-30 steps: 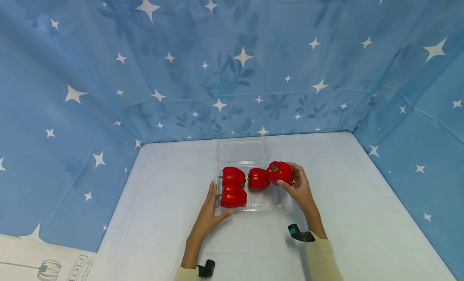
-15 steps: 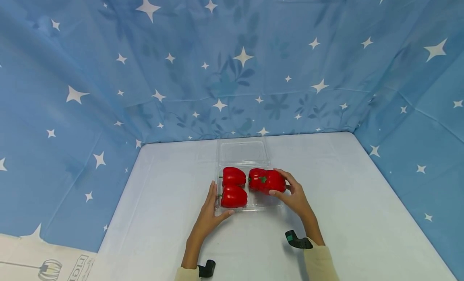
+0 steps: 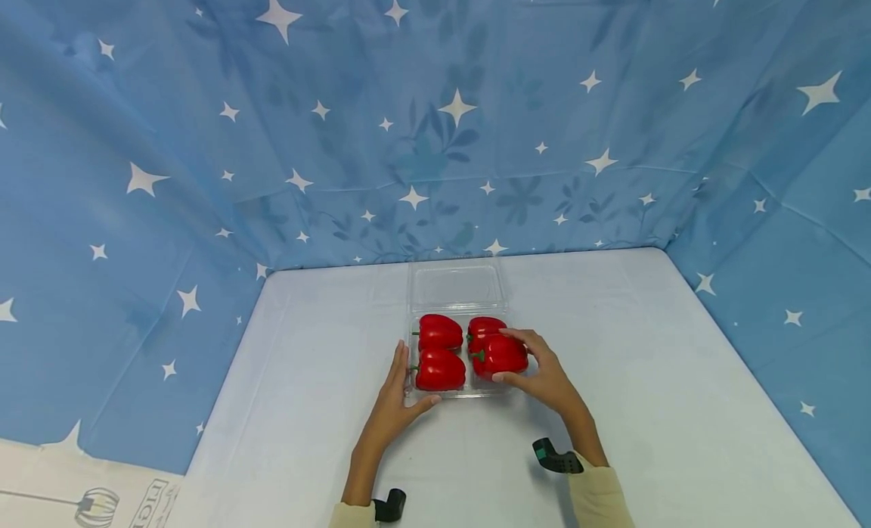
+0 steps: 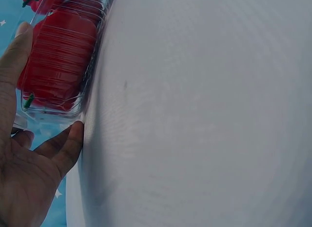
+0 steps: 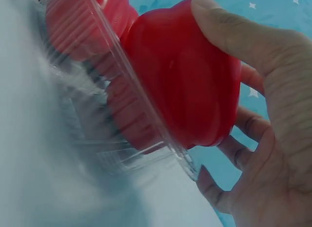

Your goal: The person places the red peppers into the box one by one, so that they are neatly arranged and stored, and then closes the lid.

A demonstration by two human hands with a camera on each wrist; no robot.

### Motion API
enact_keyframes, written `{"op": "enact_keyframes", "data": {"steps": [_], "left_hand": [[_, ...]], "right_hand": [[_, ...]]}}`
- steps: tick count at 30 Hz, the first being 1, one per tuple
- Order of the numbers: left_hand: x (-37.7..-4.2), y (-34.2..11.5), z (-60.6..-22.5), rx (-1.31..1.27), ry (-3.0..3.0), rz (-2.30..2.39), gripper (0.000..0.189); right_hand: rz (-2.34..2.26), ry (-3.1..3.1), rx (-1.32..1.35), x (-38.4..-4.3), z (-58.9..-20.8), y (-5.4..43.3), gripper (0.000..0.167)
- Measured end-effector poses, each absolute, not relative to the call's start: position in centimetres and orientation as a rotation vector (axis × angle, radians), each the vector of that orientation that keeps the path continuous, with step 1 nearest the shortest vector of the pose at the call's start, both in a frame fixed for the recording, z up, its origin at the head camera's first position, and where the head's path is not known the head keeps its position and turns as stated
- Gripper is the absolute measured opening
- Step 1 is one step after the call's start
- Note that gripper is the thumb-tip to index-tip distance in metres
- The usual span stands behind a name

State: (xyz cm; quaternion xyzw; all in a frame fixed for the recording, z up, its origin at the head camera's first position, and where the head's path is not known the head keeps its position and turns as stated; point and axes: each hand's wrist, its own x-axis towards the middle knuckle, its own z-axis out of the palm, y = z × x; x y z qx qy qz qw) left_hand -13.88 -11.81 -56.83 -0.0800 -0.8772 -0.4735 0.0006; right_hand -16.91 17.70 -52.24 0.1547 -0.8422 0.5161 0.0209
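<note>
A clear plastic clamshell container (image 3: 485, 394) sits on the white table, its lid (image 3: 456, 284) folded back behind it. Two red bell peppers (image 3: 440, 370) lie in its left half, stems to the left, and another red pepper (image 3: 486, 327) lies at the back right. My right hand (image 3: 550, 377) grips a fourth-corner red bell pepper (image 5: 183, 78) between thumb and fingers; in the right wrist view it is partly above the container's wall. My left hand (image 3: 389, 413) rests against the container's front left corner, fingers along the left side and thumb at the front.
The white tabletop (image 3: 327, 331) spreads around the container. Blue star-patterned cloth (image 3: 449, 157) stands behind and on both sides. A cream printed cloth (image 3: 82, 482) shows at the lower left.
My right hand has moved the bell pepper left and toward me, from the container's right edge to over its front right part. The stem has turned leftward. My left hand has stayed put.
</note>
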Motion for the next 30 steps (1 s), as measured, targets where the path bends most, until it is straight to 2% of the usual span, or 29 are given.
{"op": "enact_keyframes", "data": {"steps": [30], "left_hand": [[-13.88, -11.80, -56.70, -0.275, -2.747, -1.454, 0.110]], "right_hand": [[1.477, -2.651, 0.573, -16.51, -53.00, 17.03, 0.071]]}}
